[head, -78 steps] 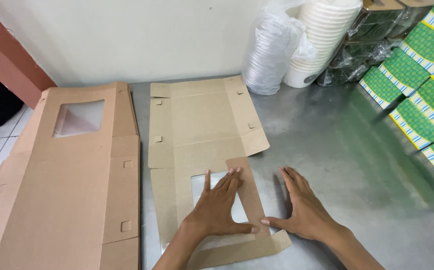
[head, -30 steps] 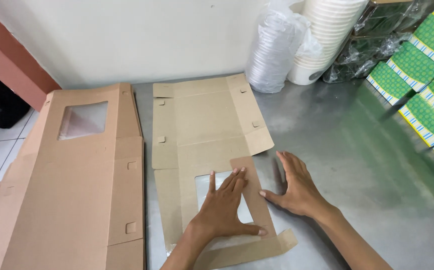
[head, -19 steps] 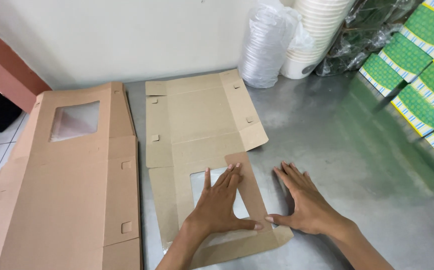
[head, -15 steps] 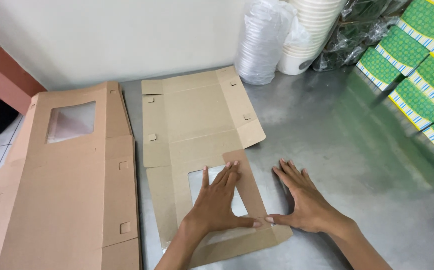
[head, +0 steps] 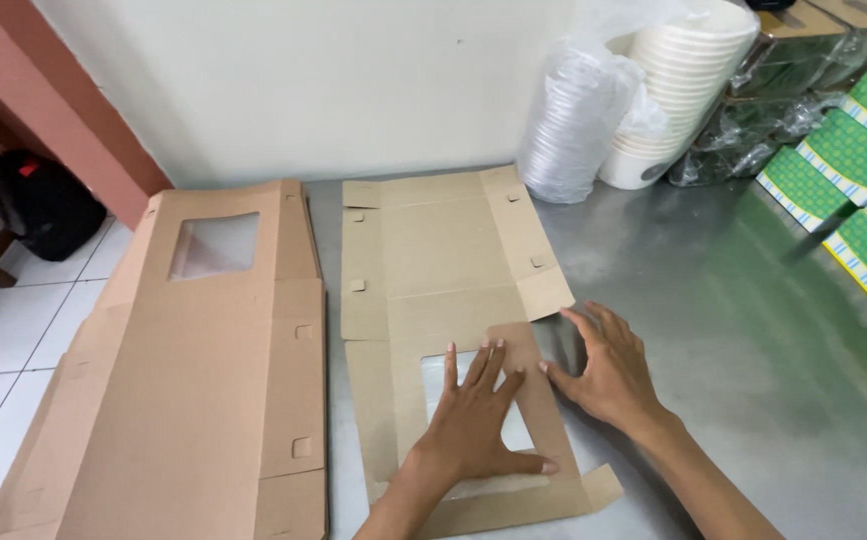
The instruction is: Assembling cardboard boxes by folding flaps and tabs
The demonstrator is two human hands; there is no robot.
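Both hands flat on an unfolded box blank

The left hand (head: 474, 425) lies spread over the cardboard blank (head: 449, 340) on the steel tabletop (head: 734, 330); the right hand (head: 604, 370), open, presses its right edge.

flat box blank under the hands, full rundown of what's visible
The flat box blank is plain brown cardboard, unfolded, lying flat on the steel table beside a stack of similar blanks. It shows crease lines, side flaps with small locking tabs and slots, and a rectangular window with clear film in its near half. The left hand presses flat over the window; the right hand rests at the right side flap, fingertips on its edge. No tears visible.
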